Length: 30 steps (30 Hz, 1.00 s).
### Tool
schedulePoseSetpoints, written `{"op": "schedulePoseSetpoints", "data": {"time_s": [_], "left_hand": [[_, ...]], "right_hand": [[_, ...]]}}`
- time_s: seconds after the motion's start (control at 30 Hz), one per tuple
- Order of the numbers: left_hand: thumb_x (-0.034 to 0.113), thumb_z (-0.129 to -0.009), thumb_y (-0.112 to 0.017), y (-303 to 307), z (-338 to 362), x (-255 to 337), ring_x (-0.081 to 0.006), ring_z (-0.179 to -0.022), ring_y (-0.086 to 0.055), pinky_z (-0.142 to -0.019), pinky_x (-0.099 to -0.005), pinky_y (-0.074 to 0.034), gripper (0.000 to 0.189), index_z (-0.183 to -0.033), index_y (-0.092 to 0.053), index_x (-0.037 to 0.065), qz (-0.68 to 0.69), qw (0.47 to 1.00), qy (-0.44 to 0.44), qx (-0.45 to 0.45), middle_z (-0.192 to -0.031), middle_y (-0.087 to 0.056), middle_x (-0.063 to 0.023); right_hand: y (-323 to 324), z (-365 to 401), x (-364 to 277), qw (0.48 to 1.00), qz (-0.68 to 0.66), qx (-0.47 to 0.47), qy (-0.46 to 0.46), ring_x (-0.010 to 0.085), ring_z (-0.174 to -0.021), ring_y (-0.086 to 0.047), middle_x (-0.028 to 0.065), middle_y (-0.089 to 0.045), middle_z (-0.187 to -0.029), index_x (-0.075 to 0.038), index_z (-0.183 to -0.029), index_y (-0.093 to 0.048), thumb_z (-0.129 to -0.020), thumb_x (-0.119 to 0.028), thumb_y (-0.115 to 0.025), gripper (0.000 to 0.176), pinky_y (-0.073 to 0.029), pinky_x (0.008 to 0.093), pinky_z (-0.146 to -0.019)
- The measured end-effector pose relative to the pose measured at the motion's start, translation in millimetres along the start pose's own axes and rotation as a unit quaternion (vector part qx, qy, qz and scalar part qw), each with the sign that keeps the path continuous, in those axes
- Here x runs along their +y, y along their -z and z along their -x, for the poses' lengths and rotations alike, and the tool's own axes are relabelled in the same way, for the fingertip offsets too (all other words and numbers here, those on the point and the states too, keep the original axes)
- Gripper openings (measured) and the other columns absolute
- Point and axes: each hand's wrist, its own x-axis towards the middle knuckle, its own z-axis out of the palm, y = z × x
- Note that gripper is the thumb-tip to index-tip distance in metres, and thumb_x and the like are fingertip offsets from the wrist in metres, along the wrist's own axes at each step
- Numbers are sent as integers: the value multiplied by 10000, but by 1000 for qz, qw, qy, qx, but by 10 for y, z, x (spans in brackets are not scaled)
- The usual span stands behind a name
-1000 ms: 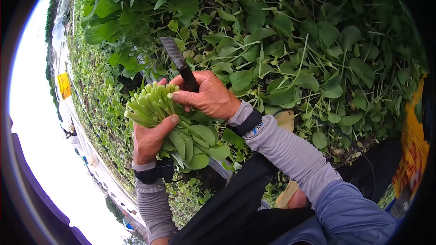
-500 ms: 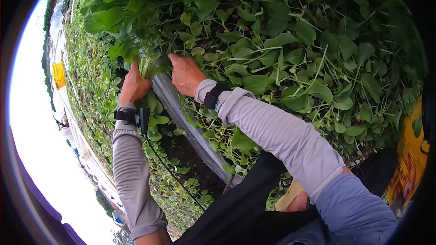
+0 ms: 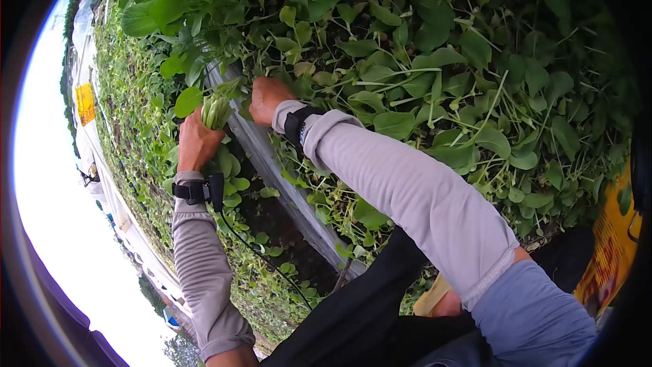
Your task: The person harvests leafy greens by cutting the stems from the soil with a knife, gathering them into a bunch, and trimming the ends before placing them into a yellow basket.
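My left hand (image 3: 195,141) grips a bunch of leafy green stalks (image 3: 217,107), cut ends pointing up and leaves hanging below the fist. My right hand (image 3: 267,97) reaches into the bed of growing greens (image 3: 421,61) just right of the bunch, fingers buried among the leaves. The knife is hidden; whether the right hand holds it cannot be seen. Both arms wear grey sleeves, each with a black wrist strap.
A pale plastic sheet edge (image 3: 272,170) runs diagonally between the planted bed and a dark soil furrow (image 3: 272,224). More rows of greens stretch off to the left. A yellow sign (image 3: 85,103) stands far left and a yellow object (image 3: 611,245) lies at right.
Both hands went from near my body, with the knife in the right hand, out to the bed. Since then the left hand has drawn the bunch slightly back, and the right hand has pushed deeper among the leaves.
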Motion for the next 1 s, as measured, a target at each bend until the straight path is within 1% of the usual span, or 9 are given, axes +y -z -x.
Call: {"op": "schedulePoseSetpoints", "data": {"time_s": [0.07, 0.13, 0.17, 0.33, 0.5, 0.6, 0.8, 0.87, 1.0], "left_hand": [[144, -791, -726, 228, 295, 193, -474, -988, -696, -888, -513, -542, 375, -1142, -683, 19, 70, 997, -3, 20, -1025, -733, -250], [126, -791, -730, 397, 578, 351, -437, -953, -707, -870, -490, -547, 369, -1139, -684, 11, 102, 994, -24, 31, -1002, -734, -224], [108, -792, -734, 478, 701, 446, -400, -918, -718, -851, -467, -552, 364, -1136, -684, 2, 133, 989, -41, 41, -978, -735, -198], [113, -814, -786, 761, 1215, 1089, -277, -971, -727, -907, -399, -552, 397, -1182, -694, -3, 153, 988, -9, 13, -1108, -751, -157], [59, -810, -739, 780, 1466, 1415, -289, -1007, -751, -942, -385, -562, 552, -1342, -620, -27, 168, 983, -71, 11, -1093, -764, -166], [53, -813, -750, 1069, 1754, 1735, -311, -1007, -757, -951, -387, -558, 501, -1297, -650, -25, 119, 991, -57, 9, -1089, -769, -173], [-6, -819, -760, 1153, 1503, 1832, -221, -1081, -718, -988, -376, -555, 573, -1376, -628, -36, 263, 958, -111, -31, -1245, -738, -139], [-7, -838, -772, 994, 1370, 1799, -206, -1114, -689, -999, -390, -556, 655, -1457, -560, -46, 507, 851, -45, -131, -1293, -706, -143], [66, -820, -799, 825, 1231, 1730, -219, -1047, -706, -953, -377, -572, 680, -1438, -540, -50, 596, 771, 14, -223, -1195, -725, -137]], "right_hand": [[-101, 90, 196, 998, -2, -48, -30, 364, -967, -769, 255, -739, -1134, 64, -1192, -678, -837, -59, -683, 376, -619, 431, -819], [168, 527, 134, 888, -391, -99, -220, 227, -861, -759, 143, -727, -1075, 62, -1327, -583, -877, 1, -665, 461, -602, 344, -708], [235, 658, 178, 888, -392, -95, -219, 227, -861, -759, 143, -727, -1075, 62, -1327, -583, -877, 1, -665, 461, -602, 344, -708], [541, 1170, 2, 802, -593, 14, 67, 87, -641, -587, 35, -638, -988, 28, -1384, -545, -922, -101, -783, 536, -503, 241, -604], [829, 1284, 91, 857, -490, 117, 112, 60, -688, -607, -22, -668, -798, -7, -1024, -750, -953, -161, -781, 172, -498, 247, -620], [1116, 1361, 374, 913, -235, 246, 226, 124, -756, -644, 63, -709, -876, 17, -1074, -753, -946, -115, -773, 185, -521, 284, -683], [1522, 1905, 170, 904, -273, 16, 330, 162, -839, -700, 87, -717, -915, 13, -1130, -759, -953, -104, -782, 214, -556, 310, -751], [1538, 1949, 162, 891, -294, 28, 345, 157, -861, -717, 78, -730, -917, 15, -1138, -761, -956, -96, -779, 214, -574, 308, -775], [1621, 1995, 165, 906, -318, 26, 280, 143, -878, -733, 77, -760, -956, 26, -1129, -761, -952, -70, -771, 201, -593, 291, -803]]}}
